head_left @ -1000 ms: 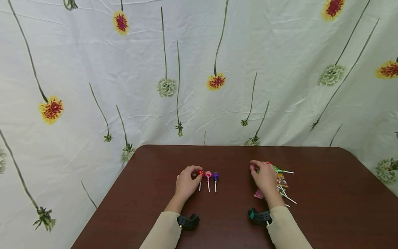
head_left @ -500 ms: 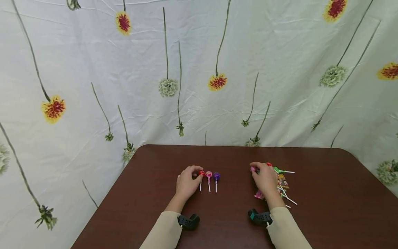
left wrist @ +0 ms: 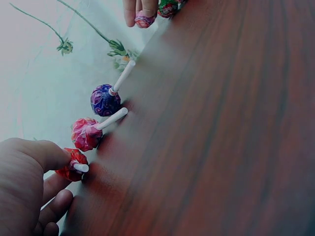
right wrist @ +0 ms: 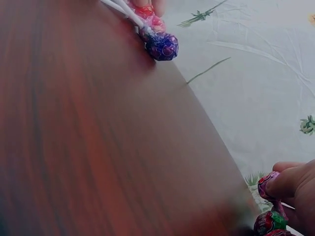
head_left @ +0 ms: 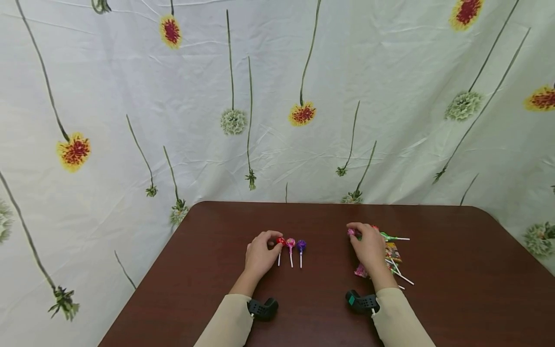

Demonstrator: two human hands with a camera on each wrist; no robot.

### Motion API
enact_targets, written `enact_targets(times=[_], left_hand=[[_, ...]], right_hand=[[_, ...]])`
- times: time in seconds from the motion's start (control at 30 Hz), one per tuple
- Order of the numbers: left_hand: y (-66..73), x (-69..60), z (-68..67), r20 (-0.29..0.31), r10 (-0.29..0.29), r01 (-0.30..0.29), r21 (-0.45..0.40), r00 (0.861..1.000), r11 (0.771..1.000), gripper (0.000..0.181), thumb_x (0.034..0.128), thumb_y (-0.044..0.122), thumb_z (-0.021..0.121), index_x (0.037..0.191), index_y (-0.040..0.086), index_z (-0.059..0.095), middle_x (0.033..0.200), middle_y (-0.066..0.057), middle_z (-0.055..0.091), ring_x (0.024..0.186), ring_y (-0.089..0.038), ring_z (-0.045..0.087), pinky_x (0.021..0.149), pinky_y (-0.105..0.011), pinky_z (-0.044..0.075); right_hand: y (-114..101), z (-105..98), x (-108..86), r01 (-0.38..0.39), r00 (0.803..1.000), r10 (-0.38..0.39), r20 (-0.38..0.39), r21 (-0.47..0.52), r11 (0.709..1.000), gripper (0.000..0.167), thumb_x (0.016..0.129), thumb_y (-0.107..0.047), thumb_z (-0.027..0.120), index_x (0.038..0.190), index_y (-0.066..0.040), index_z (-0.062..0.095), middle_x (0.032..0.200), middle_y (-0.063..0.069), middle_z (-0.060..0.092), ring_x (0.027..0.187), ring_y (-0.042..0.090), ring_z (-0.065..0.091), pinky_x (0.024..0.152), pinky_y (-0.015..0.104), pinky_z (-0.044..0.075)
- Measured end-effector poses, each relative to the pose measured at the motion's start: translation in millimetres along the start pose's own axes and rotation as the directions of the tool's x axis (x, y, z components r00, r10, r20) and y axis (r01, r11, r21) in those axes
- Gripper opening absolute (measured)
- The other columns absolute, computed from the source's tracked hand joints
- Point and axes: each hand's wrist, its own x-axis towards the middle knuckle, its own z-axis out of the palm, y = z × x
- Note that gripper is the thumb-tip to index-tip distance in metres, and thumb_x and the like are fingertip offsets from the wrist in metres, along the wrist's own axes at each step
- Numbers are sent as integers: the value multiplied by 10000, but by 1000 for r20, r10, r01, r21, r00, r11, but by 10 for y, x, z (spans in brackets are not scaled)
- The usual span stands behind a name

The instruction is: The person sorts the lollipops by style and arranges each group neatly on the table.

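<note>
At the left of a row of lollipops, my left hand [head_left: 259, 255] pinches the red lollipop [head_left: 281, 241] between thumb and fingers; its white stick points toward me. Beside it lie a pink lollipop [head_left: 290, 243] and a purple lollipop [head_left: 301, 245], sticks also toward me. My right hand [head_left: 369, 248] pinches a pink-wrapped lollipop [head_left: 351, 233] by its head, at the left edge of a candy pile. In the right wrist view a green-and-red lollipop [right wrist: 269, 222] sits just below the pinched one [right wrist: 266, 185]. The palm and wrist hide part of the pile.
The pile under and right of my right hand includes a green lollipop [head_left: 389, 237], a yellow-orange packet [head_left: 393, 252], a pink wrapper [head_left: 360, 271] and several white sticks. A flower-printed cloth [head_left: 269, 159] hangs behind the brown table [head_left: 321, 308].
My right hand has shifted very slightly away from me and to the left with the pink-wrapped lollipop. My left hand keeps its pinch on the red one, and the row looks unchanged.
</note>
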Motion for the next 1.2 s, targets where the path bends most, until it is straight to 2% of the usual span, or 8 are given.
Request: enact_targets(times=[0.13,0.4,0.63,0.77,0.93,1.07,1.2], left_hand=[[2,-4,-5,1,1,-1,-2,1000,1000,195,909,228,710,1103,228,727,1072,4,703,967,-194,644,981,-530,382],[-11,4,9,1,7,-7,-1,1000,1000,197,906,228,713,1103,222,727,1076,2,705,970,-193,651,987,-535,384],[-17,10,7,3,7,-7,-2,1000,1000,197,909,232,709,1105,229,726,1080,6,707,982,-196,650,999,-538,381],[-15,7,0,7,5,-5,-5,1000,1000,200,910,231,706,1109,229,723,1088,4,704,989,-202,651,1009,-545,376],[-14,3,-1,6,6,-6,-10,1000,1000,198,909,233,709,1106,229,724,1080,5,705,983,-200,649,994,-534,380],[-15,1,2,4,4,-4,-11,1000,1000,194,908,234,711,1102,229,725,1068,6,703,974,-198,640,984,-525,382],[-12,5,2,0,2,-2,-7,1000,1000,191,906,232,712,1097,228,727,1060,4,701,968,-196,634,989,-526,383]], right_hand=[[-19,-3,9,23,1000,-22,-14,29,999,266,938,-131,663,1201,-128,706,1176,161,686,1117,368,598,970,576,386],[-83,-13,14,95,994,-89,-62,97,991,255,947,-126,671,1201,-106,686,1143,139,679,1052,315,637,897,492,505],[-175,-25,8,174,980,-148,-135,199,965,208,959,-118,658,1159,-128,713,1134,115,669,1001,276,648,870,468,561],[-222,-13,6,186,981,-162,-108,271,945,182,959,-119,656,1125,-140,729,1133,89,665,995,245,657,861,428,566],[-259,32,-5,148,989,-138,-53,311,939,172,948,-134,675,1114,-153,716,1130,62,665,997,230,675,871,387,553],[-290,84,-23,106,993,-114,4,349,931,210,946,-148,682,1154,-160,707,1155,60,665,1007,229,684,889,391,557],[-341,142,-49,90,992,-118,52,373,924,256,943,-120,680,1197,-150,698,1138,76,680,965,223,700,823,311,563]])
